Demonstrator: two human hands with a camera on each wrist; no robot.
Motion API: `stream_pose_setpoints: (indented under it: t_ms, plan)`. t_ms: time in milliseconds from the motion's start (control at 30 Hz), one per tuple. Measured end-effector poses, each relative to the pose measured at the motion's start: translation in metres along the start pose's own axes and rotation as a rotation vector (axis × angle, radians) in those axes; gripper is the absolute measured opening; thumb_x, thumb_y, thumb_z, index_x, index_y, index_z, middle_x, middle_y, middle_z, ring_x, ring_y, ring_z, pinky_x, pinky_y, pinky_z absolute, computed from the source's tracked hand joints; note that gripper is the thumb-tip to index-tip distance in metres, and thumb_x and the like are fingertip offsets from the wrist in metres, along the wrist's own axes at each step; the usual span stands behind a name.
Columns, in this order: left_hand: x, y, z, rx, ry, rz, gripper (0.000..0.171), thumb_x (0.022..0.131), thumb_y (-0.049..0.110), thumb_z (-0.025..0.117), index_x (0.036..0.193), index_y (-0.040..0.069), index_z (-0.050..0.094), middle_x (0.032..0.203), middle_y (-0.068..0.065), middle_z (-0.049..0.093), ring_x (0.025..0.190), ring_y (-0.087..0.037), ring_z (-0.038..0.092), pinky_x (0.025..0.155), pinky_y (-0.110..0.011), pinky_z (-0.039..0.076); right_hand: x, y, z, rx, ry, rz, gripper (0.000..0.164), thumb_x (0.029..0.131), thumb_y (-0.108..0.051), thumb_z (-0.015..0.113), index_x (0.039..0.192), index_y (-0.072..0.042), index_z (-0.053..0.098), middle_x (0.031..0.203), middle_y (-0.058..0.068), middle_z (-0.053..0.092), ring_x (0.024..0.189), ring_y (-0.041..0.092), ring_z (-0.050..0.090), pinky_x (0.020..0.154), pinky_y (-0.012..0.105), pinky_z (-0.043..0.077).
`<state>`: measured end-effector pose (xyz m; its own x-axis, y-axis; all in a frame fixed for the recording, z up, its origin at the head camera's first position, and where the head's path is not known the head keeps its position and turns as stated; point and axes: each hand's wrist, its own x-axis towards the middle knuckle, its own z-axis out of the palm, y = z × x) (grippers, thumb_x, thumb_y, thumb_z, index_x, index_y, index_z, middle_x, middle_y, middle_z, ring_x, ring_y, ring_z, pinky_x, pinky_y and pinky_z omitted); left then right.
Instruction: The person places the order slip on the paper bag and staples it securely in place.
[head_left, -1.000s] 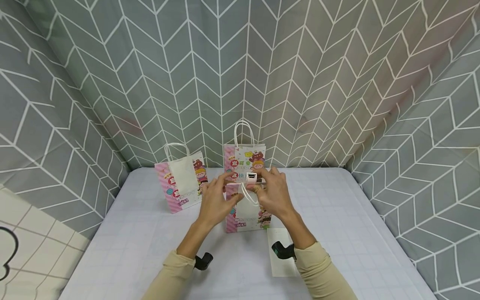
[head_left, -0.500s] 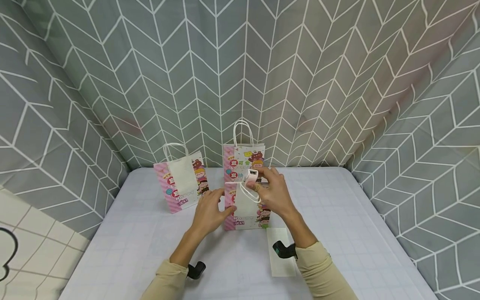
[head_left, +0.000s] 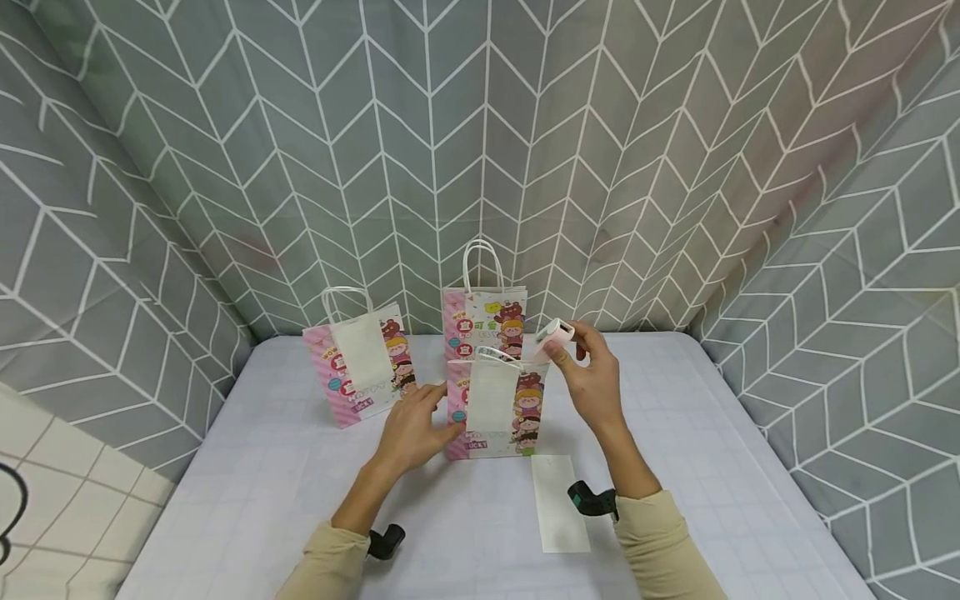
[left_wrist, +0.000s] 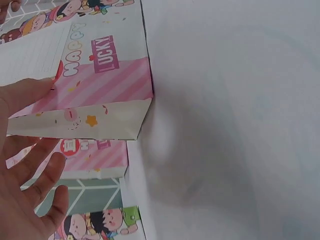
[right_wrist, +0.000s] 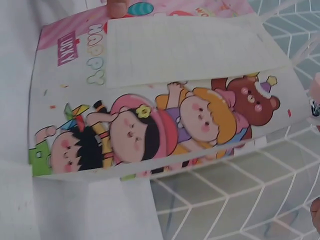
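1. Table [head_left: 675, 467]: white-covered; carries all the items below.
2. Bags, three, all upright. Rear bag [head_left: 483, 321] by the middle of the table's back edge; left bag [head_left: 397, 362] toward the back-left corner, set at an angle; front bag [head_left: 527, 408] near the table's middle, partly masking the rear one. No clear shift in any over the last second.
3. Left hand [head_left: 412, 429]: has dropped from the front bag's top to its left side. Lightly grips that side, thumb on the front face, fingers beside and behind.
4. Right hand [head_left: 596, 379]: has moved rightward off the front bag's top, pinching a small device [head_left: 555, 333] between thumb and fingers.
5. Sheets: attached sheet [head_left: 491, 400] on the front bag; second sheet [head_left: 362, 354] on the left bag; loose sheet [head_left: 558, 508] flat on the table, toward its near edge. None seen on the rear bag's visible part.
6. Device: pink-and-white, dark slot; now by the front bag's top-right corner. Contact: cannot tell.
7. Handle [head_left: 498, 356] of front bag: earlier drooped over the attached sheet, now lies along the top edge. Judgement: that sheet appears in place; the loose one looks unused.
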<state>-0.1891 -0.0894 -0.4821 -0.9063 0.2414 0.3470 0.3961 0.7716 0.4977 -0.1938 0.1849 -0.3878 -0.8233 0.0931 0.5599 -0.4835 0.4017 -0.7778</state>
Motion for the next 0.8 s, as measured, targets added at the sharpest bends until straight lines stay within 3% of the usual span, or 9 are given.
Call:
stream_pose_setpoints:
  t_ms: [167,267,467,600,800]
  plan:
    - [0.005,0.006,0.008,-0.006,0.016,-0.013,0.071,0.079,0.041,0.083,0.137,0.008,0.060,0.123,-0.004,0.069,0.102,-0.024,0.064,0.096,-0.047,0.046,-0.007,-0.014,-0.013,-0.012,0.034,0.062,0.033,0.093,-0.006,0.070,0.124,0.005,0.061,0.108,0.021,0.065,0.088,0.034,0.040,0.077,0.033,0.028]
    - [0.009,0.009,0.014,-0.026,0.023,-0.042,0.071,0.079,0.042,0.083,0.138,0.011,0.058,0.122,-0.001,0.070,0.095,-0.020,0.064,0.086,-0.044,0.048,-0.008,0.003,-0.020,-0.001,0.065,0.078,0.035,0.093,-0.005,0.070,0.125,0.003,0.061,0.107,0.018,0.066,0.088,0.039,0.040,0.073,0.032,0.027]
    - [0.017,0.018,0.027,-0.115,0.040,-0.113,0.064,0.080,0.040,0.084,0.133,0.018,0.056,0.124,-0.001,0.070,0.094,-0.021,0.064,0.081,-0.042,0.047,-0.010,0.037,-0.033,-0.031,0.115,0.083,0.035,0.093,-0.013,0.073,0.126,-0.005,0.064,0.105,0.007,0.066,0.084,0.025,0.042,0.070,0.031,0.027]
    - [0.022,0.024,0.038,-0.126,0.057,-0.124,0.061,0.079,0.042,0.085,0.128,0.018,0.056,0.123,-0.001,0.070,0.092,-0.020,0.064,0.078,-0.040,0.047,-0.017,0.052,-0.044,-0.094,0.128,0.135,0.035,0.093,-0.023,0.075,0.124,-0.009,0.066,0.102,0.003,0.066,0.084,0.021,0.042,0.069,0.031,0.029]
    - [0.028,0.032,0.051,-0.122,0.097,-0.126,0.059,0.078,0.042,0.085,0.125,0.018,0.058,0.121,0.000,0.072,0.090,-0.018,0.065,0.076,-0.039,0.047,-0.031,0.072,-0.059,-0.278,0.017,0.265,0.045,0.092,-0.041,0.073,0.122,-0.008,0.066,0.105,0.009,0.067,0.090,0.023,0.048,0.075,0.037,0.036]
